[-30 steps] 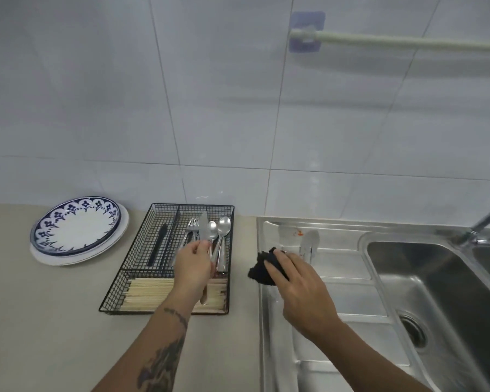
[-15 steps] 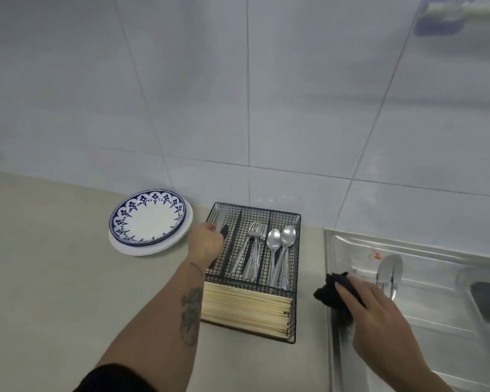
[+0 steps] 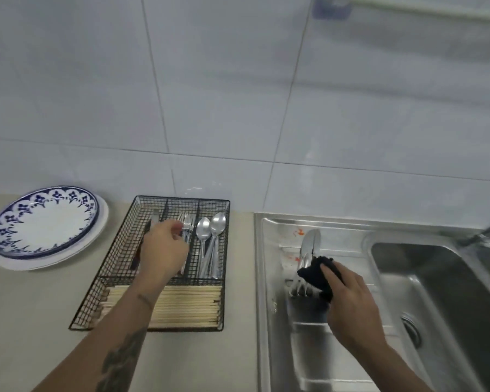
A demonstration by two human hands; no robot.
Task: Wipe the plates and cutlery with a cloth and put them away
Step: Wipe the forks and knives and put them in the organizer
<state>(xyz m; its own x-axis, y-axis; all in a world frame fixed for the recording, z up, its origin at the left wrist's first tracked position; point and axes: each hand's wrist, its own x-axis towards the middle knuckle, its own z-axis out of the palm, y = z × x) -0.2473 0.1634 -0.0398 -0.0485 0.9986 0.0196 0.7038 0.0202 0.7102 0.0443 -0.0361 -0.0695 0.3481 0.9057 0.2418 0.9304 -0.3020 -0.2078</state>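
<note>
The wire basket (image 3: 119,244) was black matt metal mesh. In it, 2 spoons (image 3: 211,230) and the forks (image 3: 188,224) shone as polished steel, and the chopsticks (image 3: 187,306) looked like pale bare wood. The plate (image 3: 44,222) was glossy glazed ceramic. The bench (image 3: 26,321) looked smooth, matt beige. The sink (image 3: 351,349) was brushed stainless steel, the cloth (image 3: 316,274) black and rough, and the wall tiles (image 3: 224,80) glossy white.

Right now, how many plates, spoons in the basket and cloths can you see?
Plates: 2, stacked
Spoons in the basket: 2
Cloths: 1, black, under the right hand
Total: 5
</note>
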